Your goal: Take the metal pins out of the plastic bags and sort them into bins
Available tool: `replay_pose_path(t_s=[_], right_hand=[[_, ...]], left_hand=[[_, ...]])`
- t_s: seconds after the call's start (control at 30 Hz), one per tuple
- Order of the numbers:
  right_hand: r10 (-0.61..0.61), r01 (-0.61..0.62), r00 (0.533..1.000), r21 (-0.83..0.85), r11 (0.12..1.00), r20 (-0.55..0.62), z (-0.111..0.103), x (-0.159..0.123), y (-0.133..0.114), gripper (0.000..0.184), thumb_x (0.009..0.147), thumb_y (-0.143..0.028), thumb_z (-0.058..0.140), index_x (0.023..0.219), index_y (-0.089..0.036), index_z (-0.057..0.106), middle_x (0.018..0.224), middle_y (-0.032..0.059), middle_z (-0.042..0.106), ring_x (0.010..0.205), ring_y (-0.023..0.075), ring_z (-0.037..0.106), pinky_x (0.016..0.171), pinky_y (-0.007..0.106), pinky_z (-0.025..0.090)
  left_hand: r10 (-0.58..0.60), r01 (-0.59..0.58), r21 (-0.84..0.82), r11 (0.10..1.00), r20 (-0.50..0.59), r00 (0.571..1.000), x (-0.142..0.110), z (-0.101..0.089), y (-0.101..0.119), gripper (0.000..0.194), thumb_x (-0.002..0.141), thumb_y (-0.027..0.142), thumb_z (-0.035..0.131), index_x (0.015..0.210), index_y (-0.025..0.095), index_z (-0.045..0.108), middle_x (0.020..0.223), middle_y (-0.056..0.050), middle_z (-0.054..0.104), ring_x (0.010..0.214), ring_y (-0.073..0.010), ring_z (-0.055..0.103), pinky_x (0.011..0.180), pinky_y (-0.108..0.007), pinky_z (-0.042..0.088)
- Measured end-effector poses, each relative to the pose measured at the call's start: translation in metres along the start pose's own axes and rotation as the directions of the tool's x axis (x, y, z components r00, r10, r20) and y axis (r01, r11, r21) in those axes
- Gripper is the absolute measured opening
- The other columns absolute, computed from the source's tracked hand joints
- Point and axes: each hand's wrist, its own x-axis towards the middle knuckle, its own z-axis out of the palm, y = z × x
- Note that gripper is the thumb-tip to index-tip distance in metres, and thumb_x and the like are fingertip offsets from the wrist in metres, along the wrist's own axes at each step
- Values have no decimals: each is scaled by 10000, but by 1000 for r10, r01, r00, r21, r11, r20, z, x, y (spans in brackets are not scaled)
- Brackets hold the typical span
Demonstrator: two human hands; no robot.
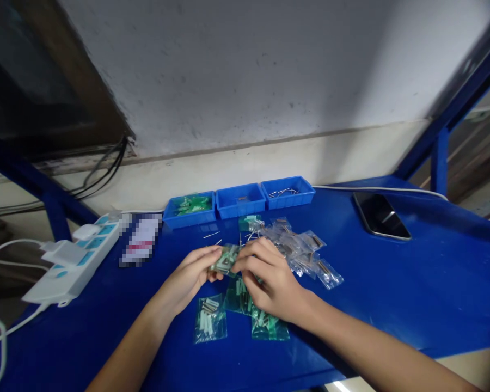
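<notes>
Both hands meet over the middle of the blue table [412,294]. My left hand [191,275] and my right hand [265,280] each pinch one end of a small clear bag of green parts [226,260], held just above the table. Under my right hand lie several more small bags of green parts [269,328], and one bag of pale parts [210,319] lies nearer my left forearm. A heap of clear bags with brownish parts [306,251] sits just beyond my right hand.
Three blue bins [240,200] stand in a row at the table's back edge. A white power strip [77,256] with plugs lies at the left, a blurred card [141,239] beside it. A dark phone [380,215] lies at the back right. Loose pins [211,236] lie near the bins.
</notes>
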Motion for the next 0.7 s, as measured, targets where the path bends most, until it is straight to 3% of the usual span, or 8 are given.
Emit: replay_pose_path(t_s=[0.13, 0.23, 0.3, 0.37, 0.4, 0.47, 0.57, 0.7], right_hand=[[125, -119, 988, 69, 990, -88, 0, 3, -2, 211, 838, -113, 426, 906, -206, 604, 961, 79, 604, 947, 199, 545, 811, 365, 445], [439, -393, 895, 324, 861, -81, 0, 10, -2, 138, 851, -220, 473, 917, -195, 592, 885, 59, 618, 847, 180, 582, 765, 340, 462], [667, -579, 742, 569, 584, 70, 0, 15, -2, 170, 852, -328, 496, 904, -183, 567, 794, 45, 621, 718, 165, 596, 687, 322, 474], [757, -641, 594, 728, 243, 270, 1, 18, -1, 243, 846, -410, 500, 898, -176, 541, 732, 39, 628, 627, 156, 600, 626, 306, 475], [762, -634, 548, 765, 109, 345, 1, 19, -1, 264, 840, -429, 509, 902, -174, 532, 715, 40, 634, 610, 156, 606, 617, 301, 476], [762, -594, 497, 803, -51, 416, 1, 20, -2, 264, 819, -409, 555, 925, -169, 529, 700, 37, 644, 611, 156, 621, 630, 294, 478], [796, -532, 448, 837, -129, 407, 2, 21, -2, 236, 757, -254, 639, 949, -153, 546, 693, 22, 637, 622, 143, 617, 643, 279, 469], [849, -480, 434, 875, -66, 302, 3, 20, 4, 312, 644, -123, 692, 942, -135, 600, 686, 5, 622, 615, 114, 567, 625, 256, 435]], left_hand=[[188, -178, 84, 980, -134, 973, 0, -1, -1, 214, 790, 347, 630, 943, 198, 638, 835, -39, 631, 622, -124, 548, 541, -221, 419], [384, -319, 274, 907, -226, 895, 0, -1, -2, 207, 827, 327, 592, 1001, 220, 625, 811, -21, 632, 650, -135, 572, 579, -235, 447], [529, -404, 444, 800, -203, 824, -2, 1, -2, 172, 846, 295, 569, 988, 227, 638, 847, -25, 635, 727, -155, 598, 647, -258, 476], [660, -478, 604, 638, -110, 743, -4, 3, -2, 148, 859, 240, 546, 952, 238, 661, 922, -34, 627, 856, -180, 605, 751, -289, 487], [710, -508, 663, 550, -51, 702, -5, 4, -2, 165, 864, 208, 532, 946, 248, 669, 963, -38, 615, 914, -187, 596, 792, -302, 484], [758, -542, 733, 412, 54, 650, -7, 5, -2, 227, 874, 157, 498, 956, 272, 675, 1015, -44, 581, 970, -190, 576, 810, -311, 487], [739, -551, 757, 352, 137, 659, -9, 7, -4, 281, 885, 131, 462, 995, 292, 665, 1093, -57, 521, 994, -195, 560, 756, -304, 508], [700, -507, 797, 329, 154, 697, -8, 11, -9, 264, 874, 159, 493, 1041, 305, 635, 1200, -68, 430, 1086, -229, 498, 822, -350, 501]])
